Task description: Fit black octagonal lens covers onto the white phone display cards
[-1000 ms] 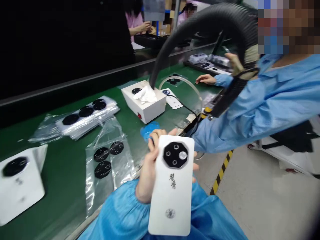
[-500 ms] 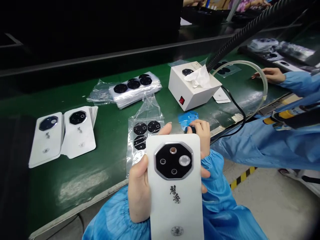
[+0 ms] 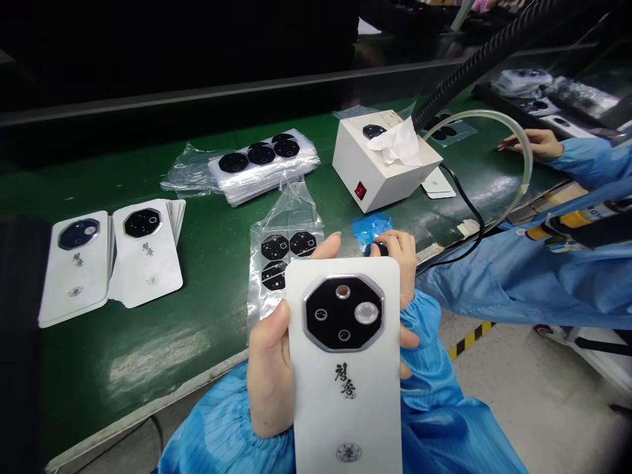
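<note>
My left hand is closed round the left edge of a white phone back cover, held upright close to me. The cover has a black octagonal camera plate and dark lettering below it. Behind the cover's top right corner, my right hand rests on the green belt with its fingers curled on a small dark thing I cannot make out. That thing lies beside a crumpled blue film.
A clear bag of black octagonal plates lies just beyond the cover. Further out stand a white box with a red switch, a black ribbed hose, bagged covers and stacked white covers. A co-worker's blue sleeve crosses at the right.
The view has swung left and down, bringing the stacked covers into sight. My right hand has come to rest by the blue film. The cover stays in my left hand.
</note>
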Demonstrator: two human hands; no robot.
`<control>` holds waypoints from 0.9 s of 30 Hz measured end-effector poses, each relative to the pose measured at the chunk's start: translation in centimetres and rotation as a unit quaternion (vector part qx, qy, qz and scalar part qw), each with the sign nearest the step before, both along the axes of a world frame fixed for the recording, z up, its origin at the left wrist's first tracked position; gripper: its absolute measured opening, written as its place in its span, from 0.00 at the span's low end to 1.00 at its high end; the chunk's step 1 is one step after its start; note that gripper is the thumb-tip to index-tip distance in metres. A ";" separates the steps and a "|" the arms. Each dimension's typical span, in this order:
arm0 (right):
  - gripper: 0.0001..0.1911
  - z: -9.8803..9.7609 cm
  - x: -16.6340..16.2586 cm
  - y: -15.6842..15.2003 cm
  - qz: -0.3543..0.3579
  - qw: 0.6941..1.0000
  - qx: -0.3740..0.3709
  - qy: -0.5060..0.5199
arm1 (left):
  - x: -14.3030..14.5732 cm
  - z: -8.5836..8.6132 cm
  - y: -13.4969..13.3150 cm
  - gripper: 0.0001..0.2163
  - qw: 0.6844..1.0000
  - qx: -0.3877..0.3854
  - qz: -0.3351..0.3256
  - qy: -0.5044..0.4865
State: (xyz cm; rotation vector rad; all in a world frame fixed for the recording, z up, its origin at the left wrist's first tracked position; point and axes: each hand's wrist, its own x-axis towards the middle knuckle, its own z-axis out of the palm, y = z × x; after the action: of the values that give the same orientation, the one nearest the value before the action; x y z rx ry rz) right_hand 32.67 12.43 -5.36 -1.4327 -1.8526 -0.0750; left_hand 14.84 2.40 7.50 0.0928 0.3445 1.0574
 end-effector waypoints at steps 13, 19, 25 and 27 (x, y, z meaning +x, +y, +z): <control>0.04 0.5 -0.1 -0.2 0.012 1.000 0.003 0.006 | 0.0 -0.1 -0.1 0.28 0.998 -0.013 0.010 0.060; 0.05 0.7 0.0 -0.2 0.020 1.000 0.007 0.003 | -0.2 0.0 0.1 0.30 0.999 -0.003 -0.013 0.046; 0.04 0.7 0.0 -0.2 0.019 1.000 0.016 0.000 | -0.3 0.1 0.1 0.30 0.999 -0.011 -0.021 0.036; 0.04 0.6 0.0 -0.2 0.020 1.000 0.019 0.002 | -0.3 0.1 0.1 0.29 0.999 -0.010 -0.022 0.036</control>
State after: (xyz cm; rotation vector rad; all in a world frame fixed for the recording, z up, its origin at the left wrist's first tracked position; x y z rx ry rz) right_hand 32.67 12.22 -4.71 -1.3691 -1.8659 -0.0882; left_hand 14.52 2.49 7.58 0.1192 0.4167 1.0086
